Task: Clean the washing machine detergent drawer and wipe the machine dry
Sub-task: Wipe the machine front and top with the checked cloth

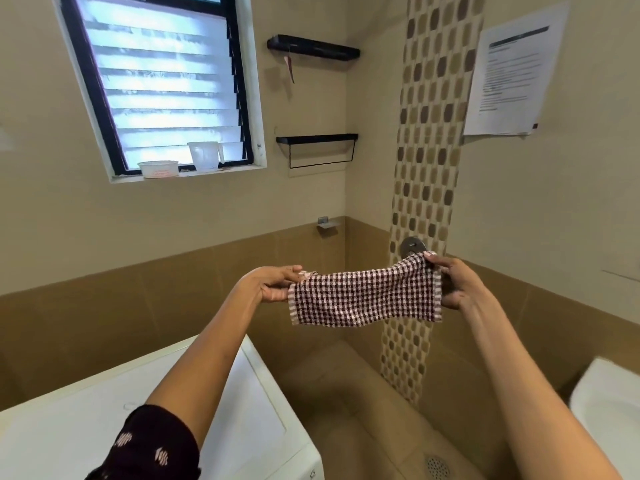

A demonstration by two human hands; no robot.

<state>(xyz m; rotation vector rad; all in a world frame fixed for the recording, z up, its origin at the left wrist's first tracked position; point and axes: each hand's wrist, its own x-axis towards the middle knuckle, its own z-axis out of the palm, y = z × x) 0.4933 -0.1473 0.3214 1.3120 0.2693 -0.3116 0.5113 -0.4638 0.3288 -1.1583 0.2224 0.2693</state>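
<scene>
A dark red and white checked cloth (363,296) hangs stretched in the air in front of me. My left hand (277,284) pinches its left end and my right hand (453,282) pinches its right end, both arms held out at chest height. The white washing machine (242,410) stands below my left arm at the lower left, only its flat top and a strip of its front showing. The detergent drawer is out of sight.
A white basin (609,414) sits at the right edge. A floor drain (438,466) lies on the brown tiles between machine and basin. Two black wall shelves (313,46) hang in the corner. A tub (158,168) and a jug (204,155) stand on the window sill.
</scene>
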